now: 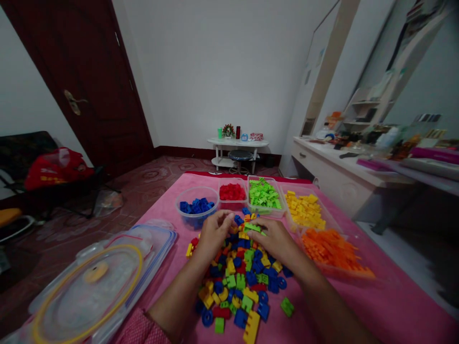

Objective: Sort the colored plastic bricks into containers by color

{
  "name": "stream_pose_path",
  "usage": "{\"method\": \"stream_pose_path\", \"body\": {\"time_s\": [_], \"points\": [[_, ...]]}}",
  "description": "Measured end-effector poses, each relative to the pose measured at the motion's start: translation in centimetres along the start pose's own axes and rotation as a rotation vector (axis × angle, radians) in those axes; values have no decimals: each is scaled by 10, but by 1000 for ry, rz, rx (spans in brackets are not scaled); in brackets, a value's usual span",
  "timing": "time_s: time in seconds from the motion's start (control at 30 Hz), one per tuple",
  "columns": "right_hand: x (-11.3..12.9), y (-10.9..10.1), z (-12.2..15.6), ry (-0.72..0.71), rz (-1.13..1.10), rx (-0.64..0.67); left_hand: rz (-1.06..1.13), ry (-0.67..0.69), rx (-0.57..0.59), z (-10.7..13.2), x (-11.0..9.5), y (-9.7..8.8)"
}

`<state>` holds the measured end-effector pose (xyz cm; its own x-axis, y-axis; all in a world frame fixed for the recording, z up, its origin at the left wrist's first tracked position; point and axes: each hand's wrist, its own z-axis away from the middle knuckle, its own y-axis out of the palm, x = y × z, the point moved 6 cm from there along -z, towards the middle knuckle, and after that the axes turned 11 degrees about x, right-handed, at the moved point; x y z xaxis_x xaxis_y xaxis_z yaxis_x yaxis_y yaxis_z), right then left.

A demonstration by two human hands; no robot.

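Note:
A loose pile of mixed plastic building bricks (247, 267) in blue, yellow, green and red lies on the pink tablecloth (168, 277). Over its far left part, my left hand (216, 230) has its thumb and fingers curled together; what they hold, if anything, is hidden. A blue brick (238, 220) shows just beside those fingertips. My right hand (272, 235) reaches in from the other side, its thumb and fingers closed on a light green brick (253, 228). Behind the hands stand tubs of blue bricks (197, 206), red bricks (233, 192) and green bricks (264, 193).
To the right are containers of yellow bricks (304, 210) and orange bricks (333, 251). Stacked clear lids (107, 282) cover the table's left side. Farther off are a small white table (238, 142), a stool (240, 155) and a cluttered white dresser (333, 162).

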<state>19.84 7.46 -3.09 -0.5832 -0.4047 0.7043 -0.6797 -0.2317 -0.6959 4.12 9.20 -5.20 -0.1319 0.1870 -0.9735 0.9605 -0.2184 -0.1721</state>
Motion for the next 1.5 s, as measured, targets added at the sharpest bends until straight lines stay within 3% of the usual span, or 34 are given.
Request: {"method": "stream_pose_path", "body": {"time_s": [0.1, 0.17, 0.3, 0.4, 0.47, 0.53, 0.63, 0.73, 0.8, 0.9, 1.03, 1.17, 1.37, 1.5], "points": [[-8, -14, -11, 66, 144, -8, -126, 76, -83, -1, -7, -20], [-15, -34, -27, 130, 294, -25, -212, 102, -116, 0, -13, -28], [-27, -87, -64, 262, 488, -138, -471, 136, -164, 4, -27, -33], [-24, -100, -82, 280, 575, -225, -568, 148, -203, 7, -32, -37], [-13, -81, -87, 212, 630, -219, -558, 158, -242, 7, -34, -44], [7, -39, -86, 52, 612, -119, -520, 171, -286, 7, -35, -51], [47, 44, -68, -269, 447, 218, -443, 185, -344, 8, -38, -63], [80, 107, -41, -489, 430, 440, -386, 210, -387, 10, -43, -70], [92, 131, -29, -565, 445, 489, -371, 232, -404, 12, -47, -72], [95, 141, -25, -578, 495, 460, -365, 232, -401, 12, -47, -71], [83, 120, -31, -434, 590, 377, -380, 203, -358, 9, -41, -65], [63, 76, -25, -244, 637, 276, -432, 199, -305, 7, -34, -55], [20, 16, -3, -37, 366, 242, -553, 141, -155, 3, -15, -33], [-11, -14, -1, 28, 260, 72, -618, 122, -75, 1, -2, -19]]}}
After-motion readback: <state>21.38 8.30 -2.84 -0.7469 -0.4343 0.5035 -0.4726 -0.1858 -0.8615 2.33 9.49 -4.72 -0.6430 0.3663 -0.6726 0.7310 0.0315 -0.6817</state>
